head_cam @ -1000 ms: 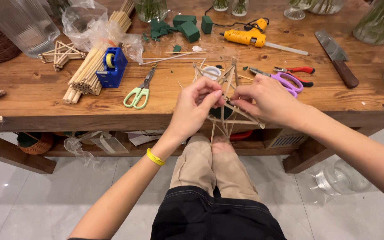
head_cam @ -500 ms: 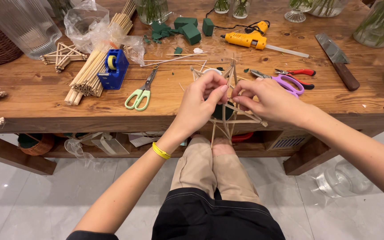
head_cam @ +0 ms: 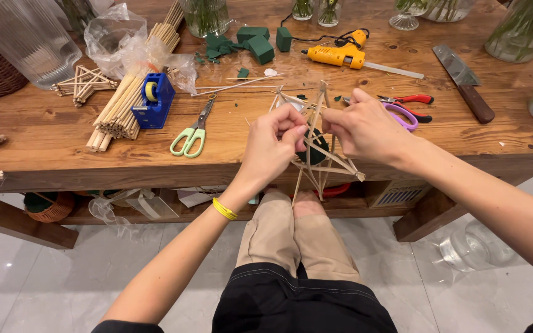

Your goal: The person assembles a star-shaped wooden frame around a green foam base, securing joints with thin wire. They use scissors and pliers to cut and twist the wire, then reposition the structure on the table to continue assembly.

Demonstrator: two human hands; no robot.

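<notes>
In the head view, a star-shaped frame of thin wooden sticks (head_cam: 319, 145) is held upright above the near edge of the wooden table (head_cam: 44, 145), its long axis running near to far. It is pinched from both sides: the left hand (head_cam: 272, 145) is closed on it from the left, the right hand (head_cam: 365, 129) from the right, with fingertips meeting at one joint near its middle. Neither hand is nearer.

On the table are counted one bundle of sticks (head_cam: 121, 102), one blue tape dispenser (head_cam: 153, 98), one pair of green scissors (head_cam: 192, 129), one yellow glue gun (head_cam: 337, 55), one cleaver (head_cam: 464, 80) and one finished stick star (head_cam: 84, 83).
</notes>
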